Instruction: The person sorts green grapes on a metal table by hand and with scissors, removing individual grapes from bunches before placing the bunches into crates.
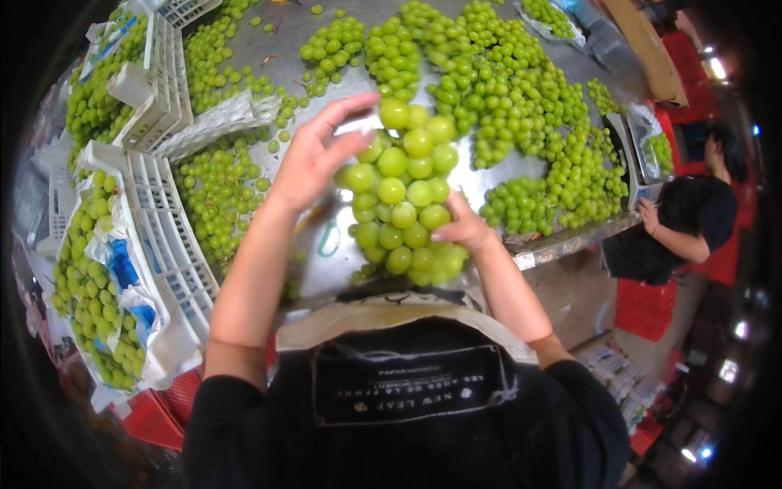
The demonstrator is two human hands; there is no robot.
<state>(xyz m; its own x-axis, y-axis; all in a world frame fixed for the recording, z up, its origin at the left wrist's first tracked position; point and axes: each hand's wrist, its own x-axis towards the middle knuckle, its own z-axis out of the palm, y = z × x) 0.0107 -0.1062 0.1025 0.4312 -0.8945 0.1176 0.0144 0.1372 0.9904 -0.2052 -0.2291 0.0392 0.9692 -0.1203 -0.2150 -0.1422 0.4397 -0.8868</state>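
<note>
A large bunch of green grapes [403,191] is raised in front of me, close and big in the view. My right hand [468,226] holds it from its right side, thumb against the lower grapes and the other fingers hidden behind. Beside the bunch's upper left, my left hand [322,151] is raised with thumb and forefinger apart; whether it touches the grapes is hard to tell. Under the bunch lies the metal tabletop [314,265], with a teal loop [328,238] on it, perhaps a handle. More grape bunches [521,90] are heaped beyond my hands.
White plastic crates [167,244] of grapes line the left side, with loose grapes [216,191] and white padding [220,126] beside them. At the right, a person in black [680,212] stands near a box [631,159]. Red crates [643,308] stand on the floor.
</note>
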